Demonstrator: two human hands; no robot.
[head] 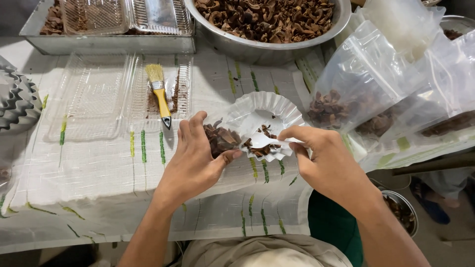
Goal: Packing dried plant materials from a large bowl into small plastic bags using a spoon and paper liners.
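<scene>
Lying open near the table's far left edge, a clear hinged container (pixel 91 96) holds nothing in its left half, while a yellow-handled brush (pixel 159 94) rests on brown crumbs in its right half; a similar container (pixel 123 15) sits in a metal tray (pixel 106 43) at the far left corner. Toward the table's middle, the left hand (pixel 195 160) is cupped, fingers curled loosely around a small heap of dried brown pieces (pixel 220 138) at the near rim of a white fluted paper tray (pixel 262 111). Just right of it, the right hand (pixel 324 158) pinches a white plastic spoon (pixel 262 141) between thumb and fingertips, its bowl lying over the pieces in the tray. Judging by this, filling looks barely begun: the paper tray holds only a few pieces, while the big metal bowl (pixel 267 47) at the far edge remains heaped. Clear bags (pixel 376 94) partly filled with the same pieces crowd the right edge.
</scene>
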